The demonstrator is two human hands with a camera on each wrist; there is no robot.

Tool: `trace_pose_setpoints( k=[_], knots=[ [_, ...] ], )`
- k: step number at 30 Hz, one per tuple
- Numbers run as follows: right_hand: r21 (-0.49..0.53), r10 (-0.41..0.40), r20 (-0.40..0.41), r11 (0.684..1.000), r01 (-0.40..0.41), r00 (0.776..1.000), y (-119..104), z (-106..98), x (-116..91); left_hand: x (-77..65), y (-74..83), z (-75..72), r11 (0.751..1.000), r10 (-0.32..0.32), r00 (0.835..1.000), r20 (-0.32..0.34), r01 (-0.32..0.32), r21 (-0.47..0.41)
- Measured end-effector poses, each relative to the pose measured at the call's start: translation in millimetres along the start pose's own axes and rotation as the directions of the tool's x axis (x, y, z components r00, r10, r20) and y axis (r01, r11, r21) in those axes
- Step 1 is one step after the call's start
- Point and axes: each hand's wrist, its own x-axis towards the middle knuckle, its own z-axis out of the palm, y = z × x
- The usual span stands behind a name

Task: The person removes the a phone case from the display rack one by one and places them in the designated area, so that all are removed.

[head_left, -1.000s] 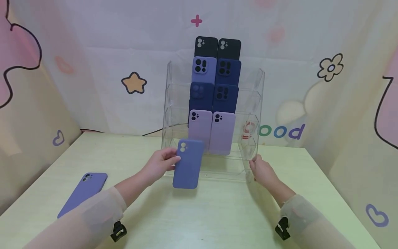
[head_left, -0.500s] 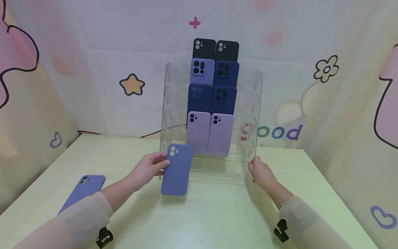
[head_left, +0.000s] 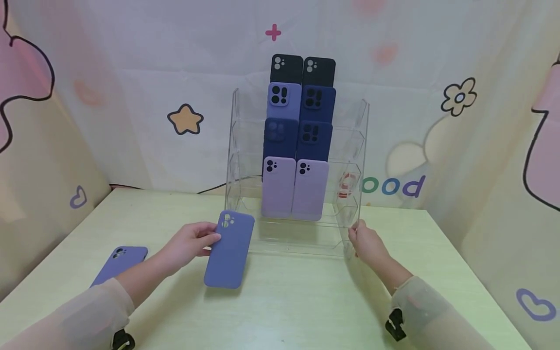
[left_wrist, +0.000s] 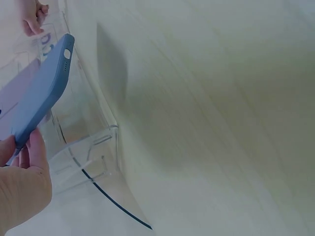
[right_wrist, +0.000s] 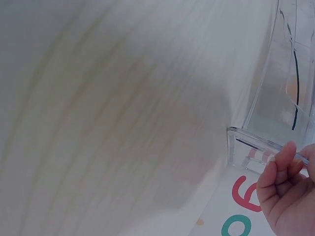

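A blue-violet phone case (head_left: 230,253) is pinched along its left edge by my left hand (head_left: 185,247), tilted and held just above the table in front of the rack's left side. In the left wrist view the phone case (left_wrist: 44,91) shows its edge and a port cutout. My right hand (head_left: 368,245) grips the front right side panel of the clear acrylic display rack (head_left: 271,239); in the right wrist view, fingers and thumb pinch that panel (right_wrist: 244,139). Two pale lilac cases (head_left: 278,189) stand side by side on the rack's lower tier.
Above them on the rack stand dark blue cases (head_left: 316,141), a violet case (head_left: 284,104) and black cases (head_left: 319,70). Another blue-violet case (head_left: 118,265) lies on the table (head_left: 288,301) at left, partly behind my sleeve. A patterned backdrop (head_left: 144,121) encloses the table.
My left hand has drawn the blue-violet phone case left and toward me, away from the front of the rack. My right hand stays on the rack's side.
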Motion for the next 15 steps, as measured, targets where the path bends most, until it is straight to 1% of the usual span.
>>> trace_pose_setpoints(
  k=[7, 10, 15],
  knots=[
    [-0.002, -0.006, 0.002, 1.000, 0.006, 1.000, -2.9, 1.2, -1.3, -15.3, -11.0, -15.2, 0.999, -0.044, 0.999, 0.009, 0.044, 0.005],
    [-0.005, -0.005, -0.004, 1.000, 0.005, 1.000, -2.8, -0.5, -3.1, -19.7, -13.8, -19.4, 0.998, -0.055, 0.998, 0.022, 0.055, -0.005],
    [0.002, -0.005, -0.007, 1.000, 0.005, 1.000, -2.3, -1.1, -4.1, -24.7, -18.7, -27.0, 0.996, -0.092, 0.996, 0.021, 0.092, -0.015]
  ],
)
